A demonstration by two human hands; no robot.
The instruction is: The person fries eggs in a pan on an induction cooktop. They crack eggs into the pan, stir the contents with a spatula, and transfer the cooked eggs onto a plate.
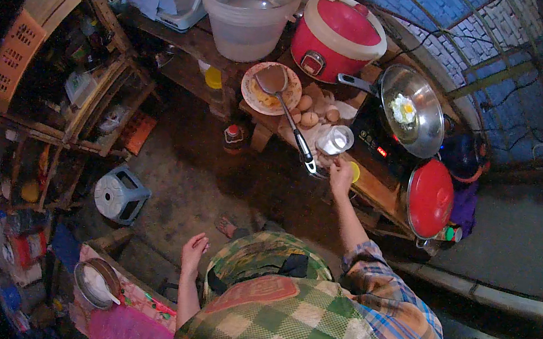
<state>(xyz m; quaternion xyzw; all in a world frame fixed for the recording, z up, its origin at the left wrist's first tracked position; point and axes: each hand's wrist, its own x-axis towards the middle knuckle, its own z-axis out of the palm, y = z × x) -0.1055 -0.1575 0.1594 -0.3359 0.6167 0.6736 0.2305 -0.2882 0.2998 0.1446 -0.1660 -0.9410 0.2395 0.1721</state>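
My right hand [340, 177] reaches to the near edge of the wooden counter, its fingers pinched together. Whatever they hold is too small to see. Just beyond the fingertips stands a clear jar [336, 139] with white contents, and a yellow lid [354, 172] lies against the hand's right side. A spatula [295, 130] rests with its brown head on a patterned plate [265, 103], its black handle jutting past the counter's edge. My left hand [193, 251] hangs low, fingers curled and nothing visible in them. An egg [403, 111] is frying in a steel pan [414, 134] on the cooktop.
Several brown eggs [309, 118] lie beside the plate. Behind are a red rice cooker [343, 29] and a lidded white bucket [242, 34]. A red pan lid [430, 199] leans at the right. On the floor stand a stool [121, 193] and a bottle [233, 139].
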